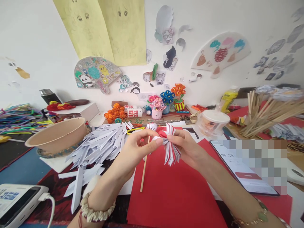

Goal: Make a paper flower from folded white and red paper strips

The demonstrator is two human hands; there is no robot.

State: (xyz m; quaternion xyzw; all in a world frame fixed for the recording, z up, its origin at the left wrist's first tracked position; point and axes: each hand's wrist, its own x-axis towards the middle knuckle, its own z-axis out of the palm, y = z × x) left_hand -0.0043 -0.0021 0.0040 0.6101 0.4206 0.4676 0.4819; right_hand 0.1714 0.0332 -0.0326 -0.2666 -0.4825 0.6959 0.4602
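Note:
My left hand (133, 152) and my right hand (188, 147) meet above a red paper sheet (173, 193). Both pinch a bundle of folded red-and-white paper strips (170, 147) that fans out above and below the fingers. A thin wooden stick (144, 171) runs down from my left fingers to the red sheet. My left wrist wears a bead bracelet (95, 212); my right wrist has a chain bracelet (256, 218).
A pile of folded white paper strips (99, 144) lies left of my hands, beside a paper bowl (57, 134). A phone (242, 169) lies at the right, a plastic cup (212, 122) and wooden sticks (268, 114) behind it. Craft flower pots (166, 103) stand by the wall.

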